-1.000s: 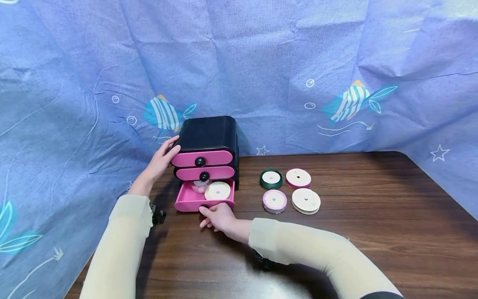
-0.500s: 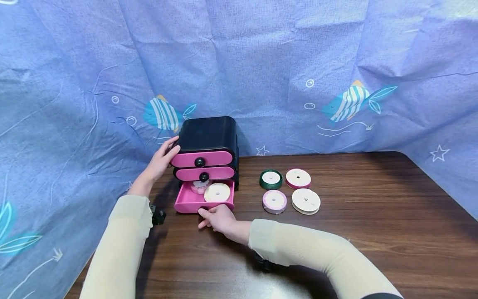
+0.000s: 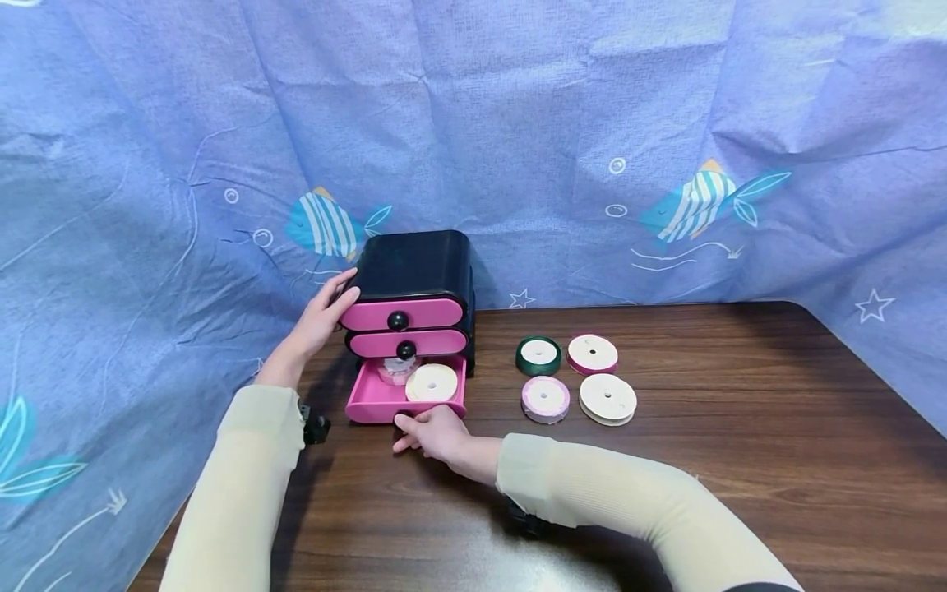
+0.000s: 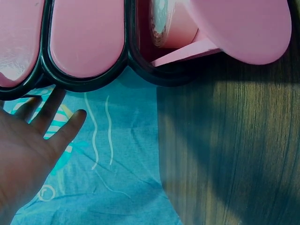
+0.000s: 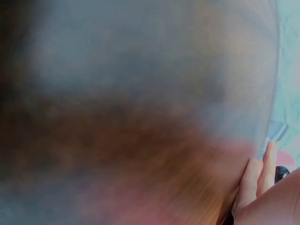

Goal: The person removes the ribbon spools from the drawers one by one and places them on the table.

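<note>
A small black cabinet (image 3: 414,261) with pink drawers stands at the left of the table. Its bottom drawer (image 3: 370,409) is pulled out, and a cream ribbon spool (image 3: 431,383) and a pink ribbon spool (image 3: 396,370) lie inside. At the front of that drawer my right hand (image 3: 438,432) pinches the knob, which is mostly hidden by thumb and fingers. My left hand (image 3: 316,319) rests against the cabinet's upper left side. In the left wrist view the fingers of the left hand (image 4: 37,145) are extended and spread at the black frame.
To the cabinet's right lie a green ribbon spool (image 3: 538,355), a magenta-edged spool (image 3: 593,353), a lilac spool (image 3: 545,399) and a white spool (image 3: 607,399). A blue fish-patterned cloth (image 3: 533,148) hangs behind the wooden table (image 3: 740,411). The right wrist view is mostly blurred.
The bottom drawer has come out very slightly toward me, together with my right hand at its knob. My left hand stays on the cabinet's side, and the loose spools have not moved.
</note>
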`<state>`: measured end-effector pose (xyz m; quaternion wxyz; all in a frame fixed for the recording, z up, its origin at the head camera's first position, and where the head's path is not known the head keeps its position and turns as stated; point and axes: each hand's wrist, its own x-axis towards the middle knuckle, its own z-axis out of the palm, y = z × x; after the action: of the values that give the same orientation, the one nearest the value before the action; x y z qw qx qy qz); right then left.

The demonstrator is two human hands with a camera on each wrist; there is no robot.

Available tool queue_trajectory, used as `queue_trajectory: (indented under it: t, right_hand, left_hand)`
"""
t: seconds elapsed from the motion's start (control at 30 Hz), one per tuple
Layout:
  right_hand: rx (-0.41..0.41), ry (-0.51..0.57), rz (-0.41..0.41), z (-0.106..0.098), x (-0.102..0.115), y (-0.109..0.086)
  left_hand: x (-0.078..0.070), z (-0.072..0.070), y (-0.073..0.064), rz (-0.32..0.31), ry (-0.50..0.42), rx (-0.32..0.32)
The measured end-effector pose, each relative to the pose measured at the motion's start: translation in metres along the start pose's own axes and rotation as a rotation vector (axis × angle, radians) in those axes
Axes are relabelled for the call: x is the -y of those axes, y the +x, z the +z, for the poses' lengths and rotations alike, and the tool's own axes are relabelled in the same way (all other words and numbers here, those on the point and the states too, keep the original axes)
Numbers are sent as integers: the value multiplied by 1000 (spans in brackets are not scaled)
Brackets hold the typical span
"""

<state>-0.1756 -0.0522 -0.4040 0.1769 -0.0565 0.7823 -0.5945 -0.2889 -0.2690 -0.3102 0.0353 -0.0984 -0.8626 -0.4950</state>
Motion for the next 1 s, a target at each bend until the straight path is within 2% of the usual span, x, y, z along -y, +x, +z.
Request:
queue_trajectory:
  t: [0.4,1.0]
  right_hand:
    - [30,13,-14,-3,1,-11]
    - [58,71,7,15,-6,-42]
  left_hand:
    - [-2,0,0,-3,1,3]
    - [-2,0,-1,1,-4,2]
